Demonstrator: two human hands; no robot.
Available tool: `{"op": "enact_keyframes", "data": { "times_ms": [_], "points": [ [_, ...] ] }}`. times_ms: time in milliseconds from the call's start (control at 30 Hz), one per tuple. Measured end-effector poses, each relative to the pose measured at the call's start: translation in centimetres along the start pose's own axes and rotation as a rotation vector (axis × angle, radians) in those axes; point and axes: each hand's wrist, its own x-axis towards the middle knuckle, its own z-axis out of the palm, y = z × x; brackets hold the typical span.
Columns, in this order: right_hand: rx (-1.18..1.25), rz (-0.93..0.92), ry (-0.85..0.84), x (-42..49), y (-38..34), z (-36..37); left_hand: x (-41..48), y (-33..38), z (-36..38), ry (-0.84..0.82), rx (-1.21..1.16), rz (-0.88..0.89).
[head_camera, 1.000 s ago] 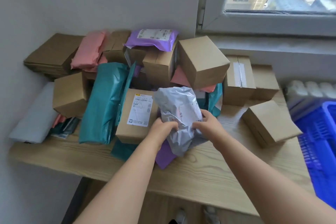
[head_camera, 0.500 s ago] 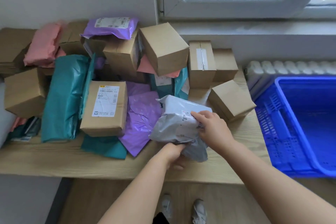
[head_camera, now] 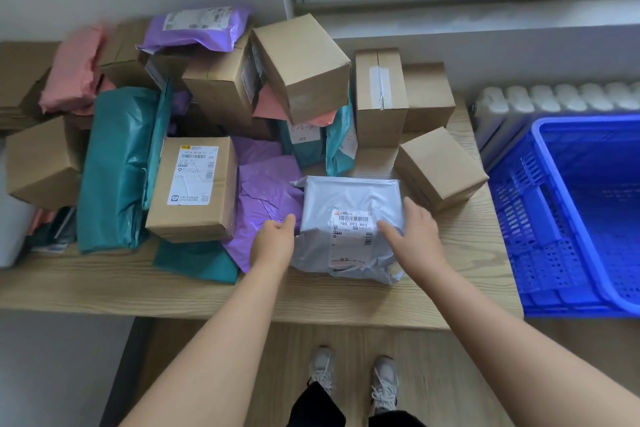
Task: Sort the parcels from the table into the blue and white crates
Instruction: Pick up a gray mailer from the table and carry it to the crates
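Grey parcel: a grey plastic mailer bag with a white barcode label (head_camera: 346, 194) is lying label-up near the front of the light wooden bench (head_camera: 104, 288), between the two hands.
Left hand: the left hand (head_camera: 273, 246) is gripping the parcel's left edge, with its fingers curled and the thumb pointing up beside the plastic.
Right hand: the right hand (head_camera: 415, 236) is resting on the parcel's right side with its fingers fairly straight and spread, the thumb reaching across the label.
Blue crate: a blue perforated plastic crate (head_camera: 540, 236) is sitting just past the bench's right end, below bench height.
Left neighbours: a flat purple plastic mailer (head_camera: 266, 198) is lying partly under the grey parcel, and a cardboard box with a large white label (head_camera: 194, 187) is sitting on the purple mailer's left part.
Right neighbour: a small plain cardboard box (head_camera: 440, 166) is sitting just beside the parcel's far right corner.
Pile behind: a long teal plastic mailer (head_camera: 117, 166), a pink plastic mailer (head_camera: 72, 69) and a tilted brown cardboard box (head_camera: 301, 66) are crowding the back of the bench.
Floor: the person's two pale trainers (head_camera: 322, 371) are standing on wooden flooring.
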Motion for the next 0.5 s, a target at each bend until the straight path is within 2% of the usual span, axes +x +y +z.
{"op": "enact_keyframes", "data": {
  "times_ms": [100,167,300,500],
  "points": [
    [0.355,0.202,-0.263,0.1,1.3,0.7,-0.2,1.3,1.4,-0.26,-0.15,0.002],
    [0.435,0.188,-0.338,-0.2,1.6,0.7,-0.5,1.3,2.1,-0.315,-0.191,-0.016],
    [0.42,0.139,-0.234,-0.8,1.1,-0.2,-1.4,0.8,1.4,-0.368,-0.282,-0.056],
    [0.601,0.041,-0.17,-2.3,-1.3,-3.3,-2.1,0.9,0.3,-0.42,-0.647,-0.043]
  ]
}}
